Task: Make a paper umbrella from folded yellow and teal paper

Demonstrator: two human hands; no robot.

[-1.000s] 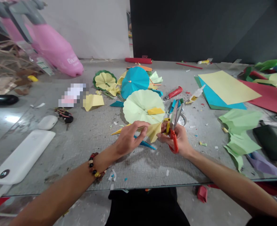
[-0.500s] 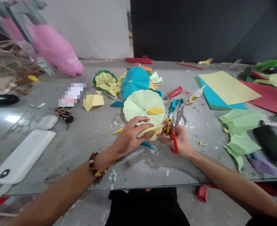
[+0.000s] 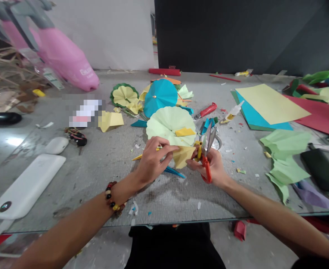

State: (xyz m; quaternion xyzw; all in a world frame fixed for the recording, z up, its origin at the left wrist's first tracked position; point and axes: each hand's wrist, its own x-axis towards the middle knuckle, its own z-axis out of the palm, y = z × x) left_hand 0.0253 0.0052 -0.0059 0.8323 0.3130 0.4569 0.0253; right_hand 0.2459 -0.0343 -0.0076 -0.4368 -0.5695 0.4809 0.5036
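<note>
My left hand (image 3: 154, 160), a beaded bracelet at its wrist, has its thumb and forefinger at the left edge of a folded yellow paper (image 3: 183, 156). My right hand (image 3: 213, 166) holds scissors (image 3: 207, 164) with red and yellow handles, blades pointing up and apart, and its fingertips pinch the paper's right edge. Just behind the hands lies a scalloped pale green paper disc (image 3: 167, 123) with a small yellow folded piece (image 3: 185, 132) on it. A blue folded strip (image 3: 174, 172) lies beneath the left hand.
Behind the green disc stands a blue paper umbrella shape (image 3: 161, 97). A red cutter (image 3: 207, 110) and a glue bottle (image 3: 233, 113) lie right of it. Coloured sheets (image 3: 270, 102) are at the right. A white power bank (image 3: 28, 186) and pink sprayer (image 3: 66, 56) are at the left.
My left fingers have drawn back to the left edge of the yellow paper, which now shows a broader face. The right hand and scissors have barely moved.
</note>
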